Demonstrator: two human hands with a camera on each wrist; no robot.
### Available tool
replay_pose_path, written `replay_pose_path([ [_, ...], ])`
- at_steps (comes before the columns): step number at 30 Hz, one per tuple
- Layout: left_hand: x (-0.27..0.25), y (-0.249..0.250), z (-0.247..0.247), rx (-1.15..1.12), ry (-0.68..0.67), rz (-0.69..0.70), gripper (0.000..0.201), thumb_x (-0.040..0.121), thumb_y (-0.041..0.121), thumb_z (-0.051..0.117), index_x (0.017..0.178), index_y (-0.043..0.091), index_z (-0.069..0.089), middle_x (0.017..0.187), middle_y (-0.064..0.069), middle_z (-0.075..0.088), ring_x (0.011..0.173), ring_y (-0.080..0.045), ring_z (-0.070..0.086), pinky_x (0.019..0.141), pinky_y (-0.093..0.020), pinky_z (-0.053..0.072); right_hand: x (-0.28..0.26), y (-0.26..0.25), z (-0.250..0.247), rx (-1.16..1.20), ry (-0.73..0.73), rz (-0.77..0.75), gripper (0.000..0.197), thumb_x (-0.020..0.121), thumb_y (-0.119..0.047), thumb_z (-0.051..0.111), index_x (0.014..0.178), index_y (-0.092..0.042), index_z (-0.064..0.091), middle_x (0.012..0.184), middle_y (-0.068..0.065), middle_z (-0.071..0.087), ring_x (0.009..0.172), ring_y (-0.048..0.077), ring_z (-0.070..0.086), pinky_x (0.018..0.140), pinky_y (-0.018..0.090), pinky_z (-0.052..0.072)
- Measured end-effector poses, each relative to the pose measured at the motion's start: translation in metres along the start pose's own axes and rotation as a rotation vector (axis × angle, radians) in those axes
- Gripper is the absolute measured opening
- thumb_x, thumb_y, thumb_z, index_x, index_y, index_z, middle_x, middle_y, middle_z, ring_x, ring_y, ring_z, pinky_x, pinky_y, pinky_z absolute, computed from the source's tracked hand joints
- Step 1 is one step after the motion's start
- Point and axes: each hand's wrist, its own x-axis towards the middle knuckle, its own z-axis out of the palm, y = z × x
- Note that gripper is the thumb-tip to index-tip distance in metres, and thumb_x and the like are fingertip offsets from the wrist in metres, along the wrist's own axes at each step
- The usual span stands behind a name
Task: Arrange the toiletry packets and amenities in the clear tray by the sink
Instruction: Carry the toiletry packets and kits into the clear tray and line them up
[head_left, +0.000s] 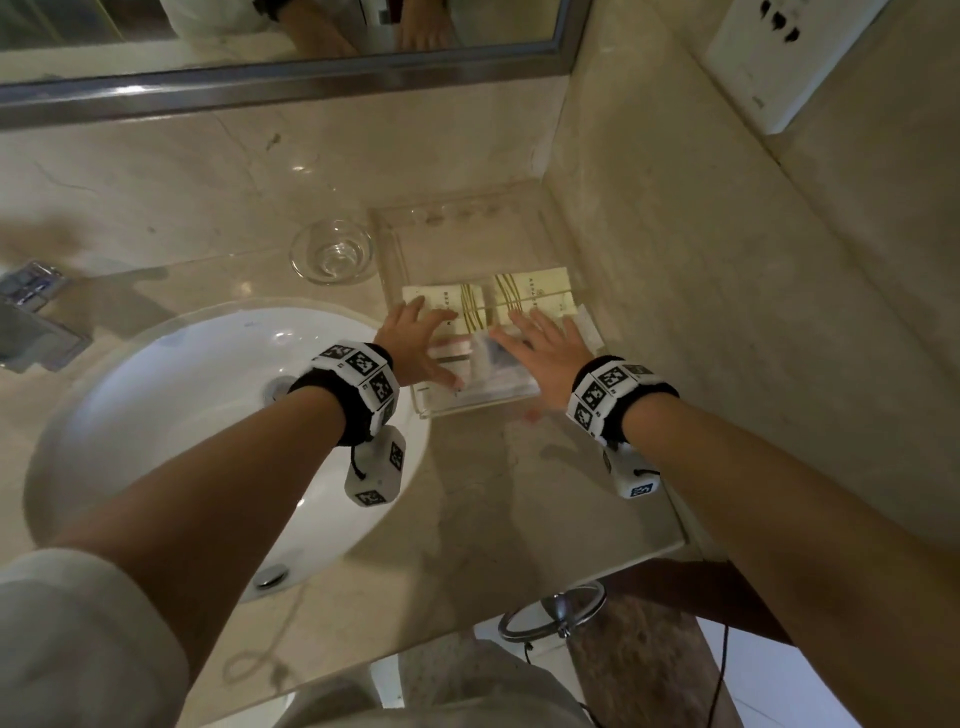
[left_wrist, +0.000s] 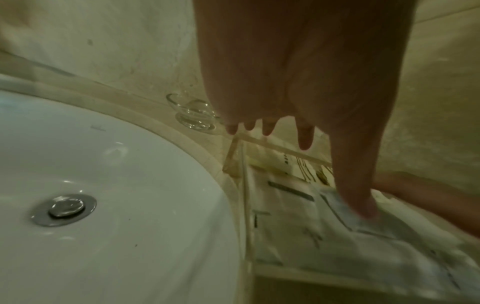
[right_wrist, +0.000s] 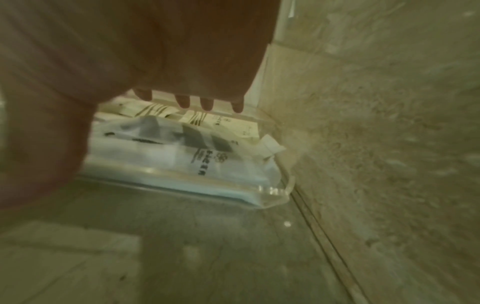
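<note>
The clear tray (head_left: 415, 228) sits on the counter in the corner, right of the sink. Two cream packets with gold lines (head_left: 540, 291) lie side by side in its middle. White translucent packets (head_left: 498, 376) fill its near end. My left hand (head_left: 421, 338) lies flat with fingers spread over the left cream packet. In the left wrist view its thumb (left_wrist: 361, 205) presses on a white packet (left_wrist: 298, 226) beside the tray rim (left_wrist: 246, 185). My right hand (head_left: 540, 343) is spread flat over the white packets (right_wrist: 166, 156), fingers (right_wrist: 183, 101) straight, near the tray corner (right_wrist: 275, 193).
A small glass dish (head_left: 332, 257) stands just left of the tray's far end. The white basin (head_left: 208, 415) lies to the left, the faucet (head_left: 31, 312) at the far left. The marble wall (head_left: 727, 260) borders the tray's right side. A towel ring (head_left: 553, 608) hangs below the counter edge.
</note>
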Motion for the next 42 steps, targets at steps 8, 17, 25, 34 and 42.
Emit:
replay_pose_path([
  [8, -0.008, 0.005, 0.004, 0.073, -0.095, -0.047, 0.119, 0.062, 0.047, 0.079, 0.148, 0.035, -0.002, 0.158, -0.008, -0.016, 0.145, -0.031, -0.016, 0.116, -0.054, 0.001, 0.007, 0.003, 0.0, -0.011, 0.109, 0.043, 0.112, 0.075, -0.034, 0.073, 0.148, -0.03, -0.012, 0.157, 0.005, -0.019, 0.145, 0.03, -0.016, 0.116, 0.053, -0.006],
  [17, -0.002, 0.01, 0.009, 0.175, -0.126, -0.053, 0.129, 0.059, 0.055, 0.077, 0.146, 0.036, -0.016, 0.155, -0.01, -0.027, 0.142, -0.032, -0.026, 0.113, -0.056, -0.009, 0.019, 0.015, -0.008, -0.049, 0.139, 0.047, 0.108, 0.077, -0.04, 0.068, 0.148, -0.028, -0.012, 0.157, 0.005, -0.02, 0.146, 0.029, -0.016, 0.115, 0.053, -0.007],
  [25, 0.005, 0.006, 0.004, 0.303, -0.065, -0.023, 0.115, 0.074, 0.031, 0.074, 0.148, 0.026, -0.013, 0.157, -0.009, -0.021, 0.146, -0.03, -0.015, 0.117, -0.051, 0.001, 0.037, 0.01, -0.019, 0.068, 0.125, 0.06, 0.107, 0.077, -0.043, 0.068, 0.149, -0.028, -0.009, 0.159, 0.004, -0.014, 0.146, 0.027, -0.013, 0.116, 0.053, -0.006],
  [34, 0.014, -0.007, -0.007, 0.239, 0.062, 0.017, 0.09, 0.082, 0.024, 0.066, 0.149, 0.01, 0.008, 0.159, -0.006, 0.007, 0.147, -0.024, 0.008, 0.121, -0.032, 0.011, 0.051, 0.012, -0.026, 0.025, 0.308, 0.055, 0.083, 0.077, -0.035, 0.069, 0.145, -0.018, 0.024, 0.148, 0.005, 0.03, 0.134, 0.028, 0.03, 0.113, 0.046, 0.024],
  [42, 0.027, -0.007, -0.009, 0.221, 0.047, -0.044, 0.074, 0.093, 0.006, 0.042, 0.149, 0.005, -0.005, 0.159, -0.01, -0.011, 0.148, -0.022, -0.008, 0.119, -0.029, 0.004, 0.064, -0.002, -0.033, -0.06, 0.357, 0.138, 0.053, 0.085, -0.013, 0.058, 0.134, -0.008, 0.038, 0.133, 0.012, 0.043, 0.117, 0.032, 0.044, 0.087, 0.039, 0.044],
])
